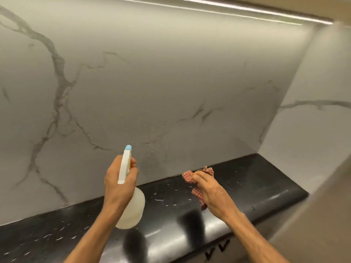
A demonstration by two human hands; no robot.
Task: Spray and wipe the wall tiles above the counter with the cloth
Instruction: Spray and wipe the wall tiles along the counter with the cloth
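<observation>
While my left grip (117,181) curls round the spray bottle (133,207) above the table (256,177), nozzle toward the wall tiles (152,82), my right grip (212,190) clutches the red checked cloth (188,177) just over the table's back edge. Droplets (146,156) speckle the tiles above the table.

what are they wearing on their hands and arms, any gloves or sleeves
Nothing is worn that shows. The left hand and right hand have no gloves, rings or watch, and no sleeve or wristband appears on either arm down to the bottom edge of the view.
</observation>
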